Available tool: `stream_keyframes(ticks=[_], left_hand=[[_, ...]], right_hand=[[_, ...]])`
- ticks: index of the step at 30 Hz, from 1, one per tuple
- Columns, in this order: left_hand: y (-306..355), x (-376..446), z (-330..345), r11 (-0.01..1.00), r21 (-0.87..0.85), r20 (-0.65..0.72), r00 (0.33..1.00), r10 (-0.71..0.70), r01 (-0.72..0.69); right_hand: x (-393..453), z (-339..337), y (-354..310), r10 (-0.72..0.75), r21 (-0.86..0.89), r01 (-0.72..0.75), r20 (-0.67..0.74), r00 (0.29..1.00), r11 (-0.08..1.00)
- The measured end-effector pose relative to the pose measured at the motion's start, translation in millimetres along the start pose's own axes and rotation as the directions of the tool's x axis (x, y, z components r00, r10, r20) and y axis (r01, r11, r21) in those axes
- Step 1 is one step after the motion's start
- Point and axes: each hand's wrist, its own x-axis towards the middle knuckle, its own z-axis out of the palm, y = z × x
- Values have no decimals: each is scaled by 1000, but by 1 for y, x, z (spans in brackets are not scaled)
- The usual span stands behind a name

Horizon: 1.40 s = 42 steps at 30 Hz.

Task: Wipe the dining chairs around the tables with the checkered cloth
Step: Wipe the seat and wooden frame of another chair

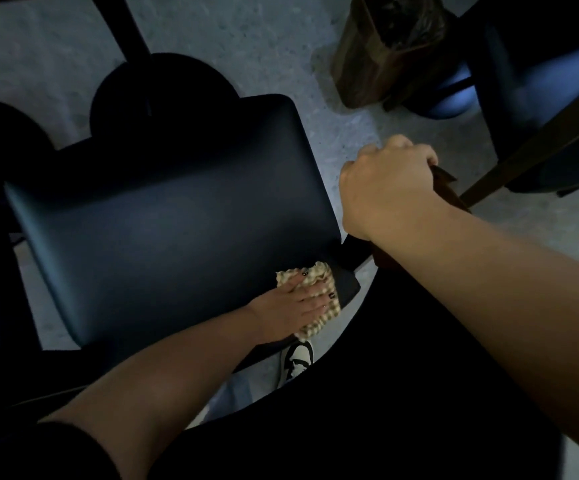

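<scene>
Head view: right hand (386, 183) curled round the brown chair back (449, 188), steadying it. Left hand (298, 301) flat, fingers straight, pressing the cloth (319, 273) on the seat (163, 216) corner beneath. Cloth looks soft and light; I'd judge a flat palm grip suits it.

No legible text, label, brand or number anywhere.

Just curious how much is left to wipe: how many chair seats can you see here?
2: one dark seat under the cloth, and a blue seat at the top right. Others may be hidden in the dark.
</scene>
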Motion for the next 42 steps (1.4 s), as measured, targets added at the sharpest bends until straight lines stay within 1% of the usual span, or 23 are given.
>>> stream_keyframes(ticks=[2, 4, 6, 9, 11, 13, 14, 16, 17, 19, 21, 23, 24, 25, 27, 28, 29, 30, 33, 35, 39, 40, 42], left_hand=[[2, -17, 6, 998, -22, 87, 994, 61, -59], [1, -37, 15, 992, -1, 148, 981, 123, -124], [-5, -64, 18, 981, 7, 123, 974, 191, -193], [-14, -110, 17, 970, 47, 26, 971, 236, -237], [-14, -147, 29, 967, 20, 54, 966, 252, -253], [-16, -176, 34, 968, 40, 112, 964, 241, -247], [-19, -185, 36, 961, 73, 151, 956, 253, -266], [-24, -194, 35, 947, 45, 204, 931, 302, -318], [-27, -194, 30, 948, 36, 180, 935, 306, -317], [-35, -183, 16, 963, 30, 89, 960, 265, -268], [-45, -166, 0, 980, -71, -43, 982, 186, -188], [-54, -133, -19, 987, -115, -201, 975, 92, -116], [-60, -110, -26, 990, -105, -254, 965, 64, -93], [-66, -84, -34, 993, -101, -270, 962, 37, -67], [-77, -29, -47, 993, -120, -219, 975, -48, 22], [-76, -4, -50, 987, -139, -131, 986, -100, 81], [-72, 16, -52, 979, -148, -26, 989, -146, 141], [-66, 31, -50, 970, -160, 43, 983, -178, 183], [-48, 51, -36, 940, -210, 79, 963, -259, 270], [-48, 46, -30, 943, -192, 62, 962, -264, 272], [-50, 15, -19, 984, -51, 62, 984, -166, 169], [-49, 3, -18, 989, -34, 86, 986, -141, 145], [-40, -24, -12, 995, -38, 195, 977, -83, 92]], right_hand=[[1, 0, 0, 7, 8, -7, 3, 1000, 1000], [1, -1, -1, 11, 1, -11, 12, 1000, 1000], [0, -1, -1, 10, -9, -9, 19, 1000, 1000], [0, -2, 0, 11, -2, -11, 24, 1000, 1000], [0, -3, -1, 12, 4, -12, 31, 999, 1000], [1, -3, -1, 13, 6, -13, 45, 999, 1000], [2, -3, -1, 13, 4, -13, 51, 999, 1000], [3, -3, -2, 15, 6, -15, 60, 998, 1000], [3, -4, -2, 15, 7, -15, 62, 998, 1000], [3, -4, -2, 16, 8, -17, 71, 997, 1000], [4, -4, -2, 15, 12, -16, 78, 997, 1000], [4, -5, -2, 5, 23, -7, 71, 997, 1000], [4, -5, -2, 1, 28, -2, 67, 998, 1000], [5, -5, -1, -4, 32, 2, 66, 998, 999], [7, -4, 0, -11, 36, 9, 65, 998, 999], [7, -4, 1, -14, 35, 11, 64, 998, 999], [7, -4, 1, -14, 33, 12, 61, 998, 999], [8, -3, 2, -14, 32, 12, 59, 998, 999], [8, -1, 2, -23, 25, 22, 58, 998, 999], [8, -1, 2, -18, 30, 16, 60, 998, 999], [6, -4, 2, -11, 38, 8, 66, 998, 999], [5, -4, 3, -5, 43, 2, 70, 998, 999], [4, -5, 4, 5, 47, -9, 82, 997, 999]])
